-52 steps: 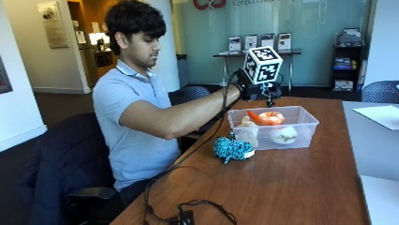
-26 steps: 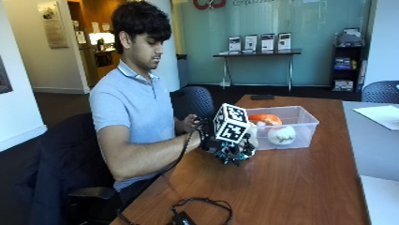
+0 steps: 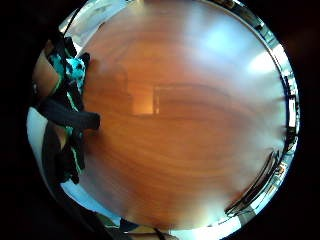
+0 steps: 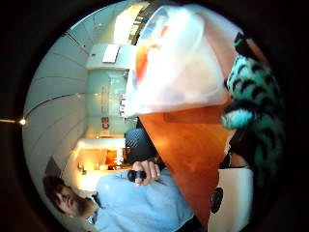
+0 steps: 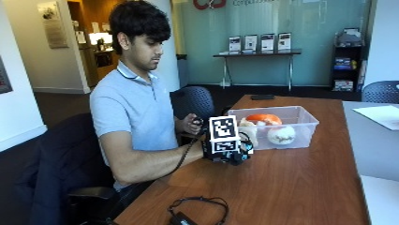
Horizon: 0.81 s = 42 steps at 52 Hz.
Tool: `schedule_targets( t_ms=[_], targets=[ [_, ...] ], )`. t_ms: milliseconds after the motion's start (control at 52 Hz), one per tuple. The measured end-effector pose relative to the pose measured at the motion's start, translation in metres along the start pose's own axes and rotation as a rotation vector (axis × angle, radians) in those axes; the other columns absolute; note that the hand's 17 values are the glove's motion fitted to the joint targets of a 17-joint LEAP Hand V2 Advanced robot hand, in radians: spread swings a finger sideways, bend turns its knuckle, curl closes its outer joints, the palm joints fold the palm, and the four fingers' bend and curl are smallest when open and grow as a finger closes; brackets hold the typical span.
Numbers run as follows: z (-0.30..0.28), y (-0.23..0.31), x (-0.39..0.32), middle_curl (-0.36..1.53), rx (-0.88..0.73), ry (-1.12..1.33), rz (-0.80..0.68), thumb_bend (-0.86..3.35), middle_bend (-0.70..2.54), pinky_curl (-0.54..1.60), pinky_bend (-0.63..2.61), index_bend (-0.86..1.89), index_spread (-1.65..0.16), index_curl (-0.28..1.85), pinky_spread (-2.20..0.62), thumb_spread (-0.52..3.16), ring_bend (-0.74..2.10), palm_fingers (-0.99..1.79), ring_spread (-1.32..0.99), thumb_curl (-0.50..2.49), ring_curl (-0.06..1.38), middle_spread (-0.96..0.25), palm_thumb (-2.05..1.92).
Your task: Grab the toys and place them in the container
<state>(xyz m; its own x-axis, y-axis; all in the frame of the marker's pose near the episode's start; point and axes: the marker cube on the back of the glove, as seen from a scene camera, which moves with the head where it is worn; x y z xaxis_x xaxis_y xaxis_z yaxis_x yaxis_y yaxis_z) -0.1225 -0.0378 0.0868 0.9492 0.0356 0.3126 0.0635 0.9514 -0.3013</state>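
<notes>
A person sits at the long edge of the wooden tabletop (image 5: 293,178), the gloved right hand (image 5: 225,152) low over the wood just beside the clear container (image 5: 274,127). Its grip is curled around a teal-and-black striped plush toy (image 4: 253,92), which sits at the tabletop surface next to the container's near wall. Inside the container lie an orange toy (image 5: 264,118) and a white toy (image 5: 282,135). The bare hand (image 5: 189,125) holds a small dark object near the chest. A black cable (image 5: 193,211) lies coiled near the tabletop's near edge.

The gloved right hand (image 5: 225,154) largely hides the teal striped toy (image 4: 256,121); its grip seems closed.
</notes>
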Motion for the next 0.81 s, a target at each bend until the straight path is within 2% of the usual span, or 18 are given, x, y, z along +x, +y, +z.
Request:
schedule_targets(
  t_ms=[269,481,673,808],
  targets=[
    [-0.118,-0.043,0.012,0.53,0.279,0.012,0.059,0.89,0.41,0.53,1.61,0.19,-0.14,0.1,-0.33,1.6,1.31,0.64,-0.23,0.57,0.66,0.01,0.63],
    [-0.205,-0.092,-0.051,0.54,0.413,-0.062,-0.055,0.88,0.35,0.53,1.55,0.25,-0.16,0.18,-0.34,1.53,1.26,0.69,-0.23,0.64,0.64,0.0,0.64],
    [-0.209,-0.128,-0.146,0.55,0.388,-0.109,-0.216,0.82,0.31,0.53,1.52,0.28,-0.18,0.23,-0.35,1.43,1.21,0.69,-0.22,0.71,0.63,-0.01,0.63],
    [-0.181,-0.145,-0.191,0.56,0.285,0.002,-0.245,0.74,0.28,0.53,1.49,0.3,-0.19,0.27,-0.35,1.32,1.17,0.67,-0.21,0.75,0.62,-0.02,0.6]
  ],
)
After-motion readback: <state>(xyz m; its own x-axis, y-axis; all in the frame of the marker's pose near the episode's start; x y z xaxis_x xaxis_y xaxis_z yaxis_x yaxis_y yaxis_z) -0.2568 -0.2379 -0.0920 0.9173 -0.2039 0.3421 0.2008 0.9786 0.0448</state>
